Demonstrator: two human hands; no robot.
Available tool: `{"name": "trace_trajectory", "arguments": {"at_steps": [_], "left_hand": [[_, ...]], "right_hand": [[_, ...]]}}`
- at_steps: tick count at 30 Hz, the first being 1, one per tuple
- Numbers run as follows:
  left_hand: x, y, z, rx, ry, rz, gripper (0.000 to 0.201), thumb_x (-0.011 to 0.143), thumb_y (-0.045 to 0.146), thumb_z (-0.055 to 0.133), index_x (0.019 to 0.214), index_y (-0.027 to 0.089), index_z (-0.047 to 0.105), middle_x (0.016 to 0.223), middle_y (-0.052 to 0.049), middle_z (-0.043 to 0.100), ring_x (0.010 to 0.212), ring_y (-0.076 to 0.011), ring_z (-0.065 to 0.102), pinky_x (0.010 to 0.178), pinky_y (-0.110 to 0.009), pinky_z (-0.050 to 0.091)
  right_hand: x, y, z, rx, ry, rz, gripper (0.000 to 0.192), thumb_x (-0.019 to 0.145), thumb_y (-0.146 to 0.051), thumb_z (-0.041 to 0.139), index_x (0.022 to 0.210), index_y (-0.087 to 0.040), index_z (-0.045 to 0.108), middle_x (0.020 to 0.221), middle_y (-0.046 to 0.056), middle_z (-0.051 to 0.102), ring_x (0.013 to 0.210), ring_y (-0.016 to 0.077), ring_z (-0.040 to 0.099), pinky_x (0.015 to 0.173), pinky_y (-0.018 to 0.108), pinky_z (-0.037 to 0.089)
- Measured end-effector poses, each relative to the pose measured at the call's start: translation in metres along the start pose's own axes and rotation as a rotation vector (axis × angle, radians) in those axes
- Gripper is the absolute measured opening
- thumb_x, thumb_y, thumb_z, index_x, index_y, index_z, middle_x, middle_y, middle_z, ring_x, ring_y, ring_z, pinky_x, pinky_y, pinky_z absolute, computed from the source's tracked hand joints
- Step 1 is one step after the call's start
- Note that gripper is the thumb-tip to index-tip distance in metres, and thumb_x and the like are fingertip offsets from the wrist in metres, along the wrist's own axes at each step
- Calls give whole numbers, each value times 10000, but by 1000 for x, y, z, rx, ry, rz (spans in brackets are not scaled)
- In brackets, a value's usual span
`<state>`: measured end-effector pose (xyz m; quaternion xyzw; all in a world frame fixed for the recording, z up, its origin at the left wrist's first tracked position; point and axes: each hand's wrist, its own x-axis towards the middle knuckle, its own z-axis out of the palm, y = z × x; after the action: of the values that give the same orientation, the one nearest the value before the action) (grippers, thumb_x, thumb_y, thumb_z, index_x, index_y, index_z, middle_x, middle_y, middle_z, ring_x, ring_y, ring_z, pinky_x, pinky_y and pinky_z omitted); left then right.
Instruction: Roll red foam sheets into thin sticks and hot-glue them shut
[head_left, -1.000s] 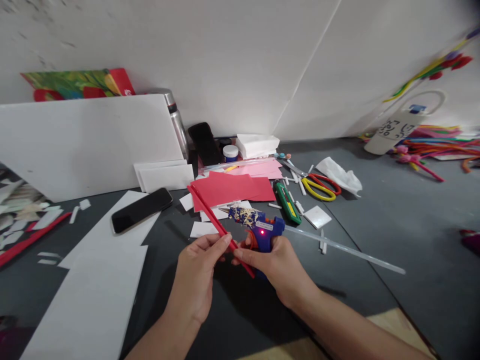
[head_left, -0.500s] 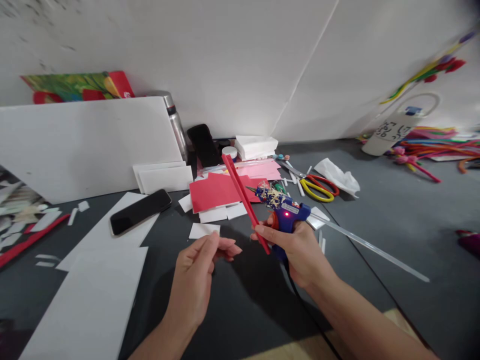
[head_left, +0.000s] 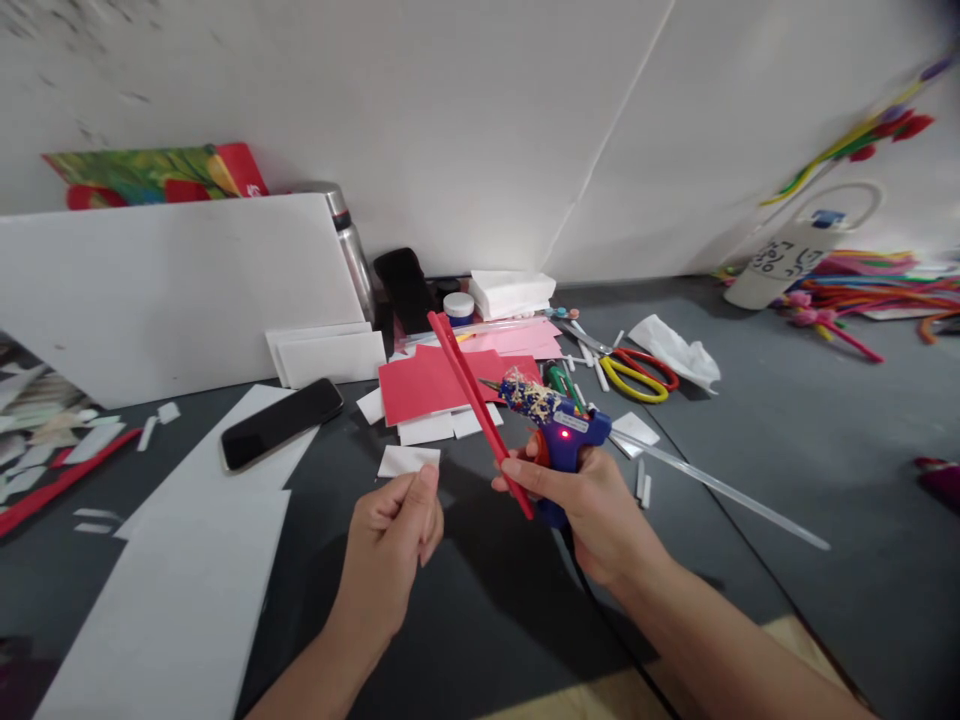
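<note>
Red strip (head_left: 475, 402) and glue gun (head_left: 561, 445) sit in right hand (head_left: 600, 515).

The left grip (head_left: 394, 535) and right grip (head_left: 596, 508) are bare, joining bare, tapering forearms (head_left: 697, 612).

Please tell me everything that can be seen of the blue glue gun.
The blue glue gun looks plastic, with an orange trigger, a lit red light and a pale label. Yellowish strands cover its front, and its nozzle points left, toward the red strip. A clear glue stick juts from its back; a cord runs below. The right hand grips its handle, holding it above the table.
</note>
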<state>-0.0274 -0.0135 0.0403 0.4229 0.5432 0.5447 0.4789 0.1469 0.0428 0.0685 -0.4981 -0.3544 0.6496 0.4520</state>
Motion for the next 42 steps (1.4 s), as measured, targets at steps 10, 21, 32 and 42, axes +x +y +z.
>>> {"name": "trace_trajectory", "arguments": {"at_steps": [10,21,32,42], "left_hand": [[4,1,17,-120,-83,-93,245,882,390,680,1031,196,666,852,-26,653,726,-128,561,648,-229,438],[1,4,17,-2,-1,19,220,886,345,667,742,184,706,805,-15,597,730,-138,558,633,-220,441],[7,1,2,226,71,-63,260,861,412,662,737,184,682,598,-4,610,540,-155,598,509,-233,441],[8,2,1,325,39,-16,226,835,344,638,698,168,675,595,4,598,479,-148,648,449,-195,443]], "right_hand": [[-8,12,9,33,-91,41,382,566,-332,923,727,-174,615,663,-19,664,611,136,617,596,235,462],[-10,25,15,16,-96,69,390,568,-378,916,715,-175,617,657,-26,632,618,138,579,615,253,461],[3,14,-4,-385,59,-252,298,776,-475,753,692,-201,669,659,21,686,682,211,649,719,323,500],[-1,3,-14,-859,-60,-473,404,897,-492,572,603,-214,572,593,9,626,573,189,586,540,283,409]]}}
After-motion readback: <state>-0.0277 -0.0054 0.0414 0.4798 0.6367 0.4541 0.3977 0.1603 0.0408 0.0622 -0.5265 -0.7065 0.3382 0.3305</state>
